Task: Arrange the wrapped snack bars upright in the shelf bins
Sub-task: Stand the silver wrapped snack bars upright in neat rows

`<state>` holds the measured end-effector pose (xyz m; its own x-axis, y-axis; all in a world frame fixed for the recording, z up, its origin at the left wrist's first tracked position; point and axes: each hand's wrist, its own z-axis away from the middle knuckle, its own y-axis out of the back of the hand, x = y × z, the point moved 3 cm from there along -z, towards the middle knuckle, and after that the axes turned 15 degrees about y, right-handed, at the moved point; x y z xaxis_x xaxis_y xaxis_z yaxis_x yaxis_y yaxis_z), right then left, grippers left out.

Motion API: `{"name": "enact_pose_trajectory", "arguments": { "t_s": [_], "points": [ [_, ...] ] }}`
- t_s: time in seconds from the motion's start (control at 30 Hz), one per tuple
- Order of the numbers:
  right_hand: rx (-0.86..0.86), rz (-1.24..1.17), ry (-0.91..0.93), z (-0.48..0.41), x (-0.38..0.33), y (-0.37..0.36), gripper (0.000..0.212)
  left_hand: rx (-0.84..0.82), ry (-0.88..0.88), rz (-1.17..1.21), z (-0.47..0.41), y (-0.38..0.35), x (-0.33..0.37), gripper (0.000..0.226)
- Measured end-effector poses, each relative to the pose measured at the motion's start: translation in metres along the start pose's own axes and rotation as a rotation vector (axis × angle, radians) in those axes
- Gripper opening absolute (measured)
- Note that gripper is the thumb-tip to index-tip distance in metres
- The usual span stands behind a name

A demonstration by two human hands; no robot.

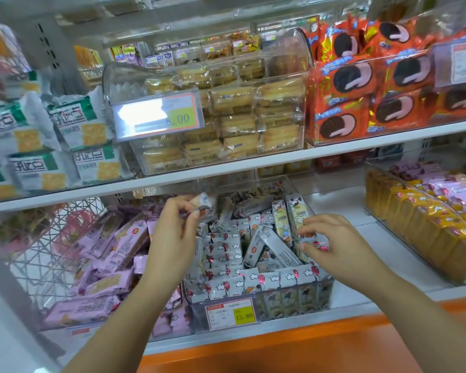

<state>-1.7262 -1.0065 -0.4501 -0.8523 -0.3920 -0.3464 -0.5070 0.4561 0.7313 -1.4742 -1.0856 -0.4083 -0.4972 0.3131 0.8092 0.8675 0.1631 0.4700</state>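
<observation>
A clear bin [288, 310] on the lower shelf holds several grey-and-white wrapped snack bars [226, 254]. Its front rows stand upright, while bars in the middle [277, 250] lie tilted and loose. My left hand [175, 235] is raised over the bin's left side and pinches one wrapped bar [203, 201] between its fingertips. My right hand [336, 246] reaches in from the right, its fingers curled on an upright cream-and-grey bar [300, 219] at the bin's right wall. A second upright bar [280, 222] stands next to it.
To the left, a clear bin of pink wrapped bars [111, 265] lies in disorder. Yellow and pink packs [420, 224] fill a bin at the right. The shelf edge [226, 170] above carries cracker bins [226, 117] low over my hands. A price tag [230, 313] fronts the bin.
</observation>
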Motion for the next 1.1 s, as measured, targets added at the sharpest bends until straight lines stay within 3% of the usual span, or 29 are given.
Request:
{"name": "enact_pose_trajectory", "arguments": {
  "t_s": [0.1, 0.27, 0.43, 0.57, 0.7, 0.83, 1.1],
  "points": [
    [0.001, 0.006, -0.006, -0.001, 0.0, -0.001, 0.021, 0.027, -0.019, -0.25, -0.022, -0.001, -0.009, 0.009],
    [-0.006, 0.021, 0.007, -0.001, 0.001, 0.0, 0.022, -0.075, -0.006, -0.517, -0.046, -0.011, -0.024, 0.008],
    [-0.01, 0.015, 0.006, -0.001, 0.002, 0.0, 0.022, -0.206, 0.026, -0.647, -0.041, -0.011, -0.022, 0.04],
    [0.005, 0.008, -0.001, -0.002, 0.002, 0.0, 0.021, -0.178, -0.128, -0.588, -0.024, -0.024, 0.006, 0.037],
    [0.011, 0.007, -0.002, -0.002, 0.002, 0.001, 0.02, -0.501, -0.079, -0.554, -0.018, -0.067, 0.021, 0.033],
    [0.043, 0.011, -0.002, 0.0, 0.009, 0.007, 0.02, -0.802, 0.011, -0.574, -0.024, -0.099, 0.025, 0.07],
    [0.051, -0.01, -0.009, 0.001, 0.014, 0.01, 0.018, -0.756, -0.016, -0.652, -0.022, -0.122, 0.016, 0.033]
  ]
}}
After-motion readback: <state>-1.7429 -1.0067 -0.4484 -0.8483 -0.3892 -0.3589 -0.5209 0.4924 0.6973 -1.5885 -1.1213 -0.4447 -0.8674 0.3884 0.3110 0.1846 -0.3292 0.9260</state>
